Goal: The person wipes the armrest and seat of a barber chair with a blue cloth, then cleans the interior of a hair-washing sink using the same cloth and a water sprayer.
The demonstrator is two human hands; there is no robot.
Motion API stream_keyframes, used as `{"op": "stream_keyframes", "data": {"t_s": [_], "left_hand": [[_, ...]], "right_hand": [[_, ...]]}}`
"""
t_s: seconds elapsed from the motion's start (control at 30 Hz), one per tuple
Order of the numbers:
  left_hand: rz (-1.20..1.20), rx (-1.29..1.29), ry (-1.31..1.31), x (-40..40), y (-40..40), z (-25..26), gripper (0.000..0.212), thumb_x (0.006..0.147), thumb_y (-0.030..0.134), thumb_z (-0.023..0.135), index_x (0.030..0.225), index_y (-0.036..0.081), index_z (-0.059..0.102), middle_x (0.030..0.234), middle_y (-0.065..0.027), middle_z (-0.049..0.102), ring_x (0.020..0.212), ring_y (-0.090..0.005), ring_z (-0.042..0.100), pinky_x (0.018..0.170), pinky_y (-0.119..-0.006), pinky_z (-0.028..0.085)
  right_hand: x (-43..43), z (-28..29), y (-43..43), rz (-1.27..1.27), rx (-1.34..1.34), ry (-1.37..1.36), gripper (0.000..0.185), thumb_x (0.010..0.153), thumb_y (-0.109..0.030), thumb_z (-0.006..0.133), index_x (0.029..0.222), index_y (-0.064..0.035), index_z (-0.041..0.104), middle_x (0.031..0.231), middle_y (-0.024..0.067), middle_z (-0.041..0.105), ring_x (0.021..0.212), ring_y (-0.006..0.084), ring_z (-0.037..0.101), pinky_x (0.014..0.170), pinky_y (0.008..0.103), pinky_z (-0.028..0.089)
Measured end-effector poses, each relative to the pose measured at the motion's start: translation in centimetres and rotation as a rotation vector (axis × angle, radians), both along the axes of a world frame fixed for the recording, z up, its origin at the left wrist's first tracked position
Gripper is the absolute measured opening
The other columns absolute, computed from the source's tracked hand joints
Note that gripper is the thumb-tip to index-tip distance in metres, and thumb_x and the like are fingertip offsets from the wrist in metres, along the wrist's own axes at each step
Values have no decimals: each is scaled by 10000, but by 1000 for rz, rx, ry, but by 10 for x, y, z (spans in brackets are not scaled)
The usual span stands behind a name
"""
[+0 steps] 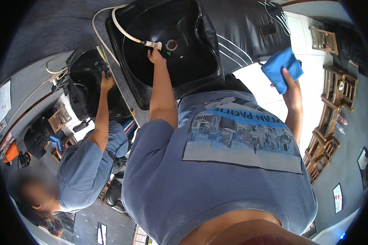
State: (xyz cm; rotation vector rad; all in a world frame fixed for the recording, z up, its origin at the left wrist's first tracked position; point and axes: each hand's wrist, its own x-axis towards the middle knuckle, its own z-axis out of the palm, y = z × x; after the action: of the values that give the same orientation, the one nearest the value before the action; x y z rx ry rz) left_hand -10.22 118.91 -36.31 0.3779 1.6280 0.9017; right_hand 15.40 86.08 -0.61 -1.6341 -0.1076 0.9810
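Before me is a black salon shampoo basin (190,73) with a round drain (171,45). A white spray head (159,46) on a cream hose (122,29) lies inside it, left of the drain. My left hand (157,56) reaches into the basin with a fingertip on the spray head; whether it grips the head is hidden. Beside the drain lie a small green scrap (168,54) and a tiny white scrap (181,57). Off to the right, above the floor, my right hand (290,84) holds a folded blue cloth (280,69).
A black padded shampoo chair (239,27) with white stripes adjoins the basin; a dark flat object (268,29) rests on it. A mirror at left reflects a person (82,165) and the basin. Wooden furniture (328,113) and plastic bottles (340,124) stand along the right.
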Motion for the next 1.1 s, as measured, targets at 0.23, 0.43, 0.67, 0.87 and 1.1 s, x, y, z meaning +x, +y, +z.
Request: {"op": "stream_keyframes", "data": {"t_s": [0.23,0.43,0.67,0.87,1.1], "left_hand": [[-134,-59,139,24,3,11,702,671,151,806,1281,83,464,1288,-129,494,1179,-282,474,1014,-426,333],[-416,-26,155,23,16,-9,619,692,188,793,1242,93,524,1189,-93,539,993,-216,515,896,-364,394],[-559,-21,54,44,17,-4,685,722,269,768,1288,127,409,1217,-45,510,1154,-211,457,873,-423,363],[-387,344,-28,2,19,-35,347,873,69,569,1181,5,423,1004,-90,577,937,-191,586,800,-310,461],[-388,413,-256,-27,-12,35,232,877,59,516,1079,-8,422,946,-204,613,794,-286,640,717,-392,530]], "right_hand": [[11,-6,-30,-273,5,15,413,891,-250,577,1122,77,472,949,125,584,830,174,595,639,297,490],[-4,3,-25,-286,-74,6,381,890,-274,585,1092,36,496,880,84,583,760,135,583,620,262,474],[3,4,-33,-281,-96,-50,388,893,-243,575,1117,62,486,954,117,586,829,168,595,650,301,486],[1,-1,-30,-199,-82,-6,398,888,-249,578,1121,59,481,954,111,581,817,155,589,628,282,477],[1,-13,-31,-240,-143,-77,365,877,-254,590,1077,39,503,884,76,568,749,117,566,568,231,431]]}}
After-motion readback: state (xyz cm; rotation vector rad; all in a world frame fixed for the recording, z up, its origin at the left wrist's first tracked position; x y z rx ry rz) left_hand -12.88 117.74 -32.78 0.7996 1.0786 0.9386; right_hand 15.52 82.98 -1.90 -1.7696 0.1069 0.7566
